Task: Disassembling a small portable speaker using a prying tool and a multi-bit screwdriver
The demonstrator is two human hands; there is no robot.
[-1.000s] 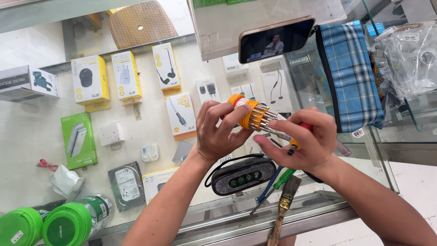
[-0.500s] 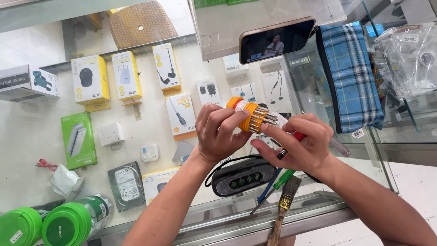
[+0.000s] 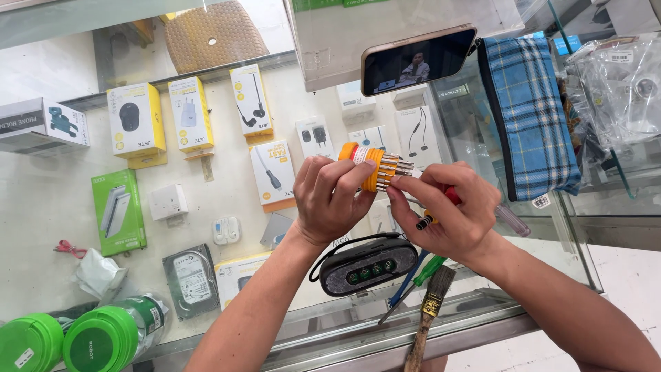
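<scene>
My left hand (image 3: 332, 200) grips an orange round holder of screwdriver bits (image 3: 375, 167), held on its side above a glass counter. My right hand (image 3: 451, 210) pinches the metal bit ends sticking out of the holder with thumb and forefinger. The same hand also holds a screwdriver with a red and clear handle (image 3: 508, 219) tucked in the palm, its dark tip (image 3: 423, 222) poking out below the fingers. Both hands meet over a black oval device with a cord (image 3: 365, 265).
A phone (image 3: 417, 60) leans on a box at the back, next to a blue plaid pouch (image 3: 530, 117). A paintbrush (image 3: 428, 313) and blue and green tools (image 3: 413, 279) lie at the counter's front edge (image 3: 385, 337). Boxed accessories, a hard drive (image 3: 191, 279) and green lids (image 3: 103, 341) show under the glass.
Both hands shifted slightly up and left with the bit holder. The right fingers moved onto the bit ends.
</scene>
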